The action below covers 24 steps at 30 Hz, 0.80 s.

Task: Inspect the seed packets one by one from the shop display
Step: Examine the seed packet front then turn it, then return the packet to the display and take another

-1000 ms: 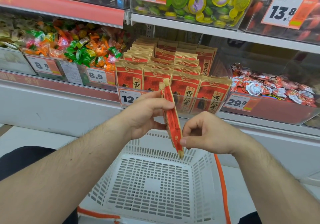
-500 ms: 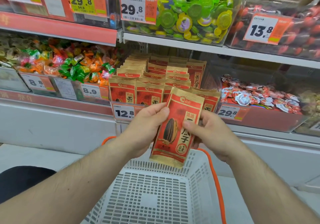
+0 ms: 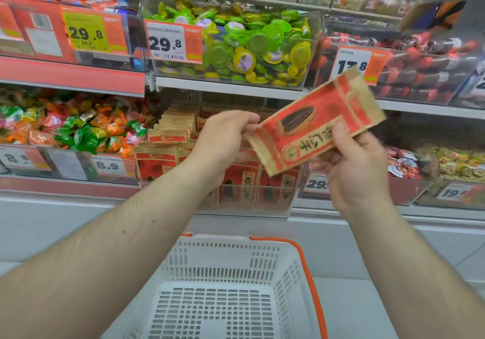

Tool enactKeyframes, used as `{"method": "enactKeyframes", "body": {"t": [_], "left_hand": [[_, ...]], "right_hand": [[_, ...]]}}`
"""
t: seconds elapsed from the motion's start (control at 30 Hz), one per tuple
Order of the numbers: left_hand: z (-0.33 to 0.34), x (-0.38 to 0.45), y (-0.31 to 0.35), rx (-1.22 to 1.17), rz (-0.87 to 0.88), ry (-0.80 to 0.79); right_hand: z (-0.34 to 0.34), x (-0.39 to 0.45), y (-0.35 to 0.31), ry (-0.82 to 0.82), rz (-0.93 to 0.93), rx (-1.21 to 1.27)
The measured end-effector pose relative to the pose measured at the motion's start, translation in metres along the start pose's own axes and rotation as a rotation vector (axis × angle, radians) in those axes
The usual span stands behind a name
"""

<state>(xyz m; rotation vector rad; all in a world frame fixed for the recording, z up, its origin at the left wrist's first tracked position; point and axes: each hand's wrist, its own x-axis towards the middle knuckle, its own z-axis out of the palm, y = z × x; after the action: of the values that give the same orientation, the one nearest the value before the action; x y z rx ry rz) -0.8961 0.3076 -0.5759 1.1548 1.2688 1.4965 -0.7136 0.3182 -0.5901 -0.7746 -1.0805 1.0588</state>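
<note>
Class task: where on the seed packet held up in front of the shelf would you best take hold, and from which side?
Pinch the seed packet at its flat short ends, coming from either side as the left hand and right hand do; it lies tilted, face toward the viewer.

The red-and-tan paper seed packet with a dark seed printed on its front (image 3: 316,123) was edge-on to the camera 1 s ago, then upright w/ its front showing half a sec ago; now it lies tilted on its side, top end up-right, raised in front of the shelf edge and a price tag. Right hand (image 3: 353,170) grips its lower edge, thumb on the front, shifted right and up. Left hand (image 3: 223,139) went from pinching the packet's top to touching only the lower-left corner (contact blurred, hard to call). Camera view tipped up: more upper shelves, the white plastic slotted basket w/ orange handle (image 3: 228,257) sits lower in view.
</note>
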Motion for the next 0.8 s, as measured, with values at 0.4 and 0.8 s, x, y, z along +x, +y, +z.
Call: {"method": "enactKeyframes", "body": {"t": [0.4, 0.8], "left_hand": [[0.005, 0.033, -0.019, 1.275, 0.393, -0.251], [0.014, 0.034, -0.033, 1.454, 0.416, -0.467]], "right_hand": [[-0.021, 0.064, 0.007, -0.117, -0.372, -0.552], [-0.004, 0.118, 0.049, -0.389, -0.133, -1.124]]}}
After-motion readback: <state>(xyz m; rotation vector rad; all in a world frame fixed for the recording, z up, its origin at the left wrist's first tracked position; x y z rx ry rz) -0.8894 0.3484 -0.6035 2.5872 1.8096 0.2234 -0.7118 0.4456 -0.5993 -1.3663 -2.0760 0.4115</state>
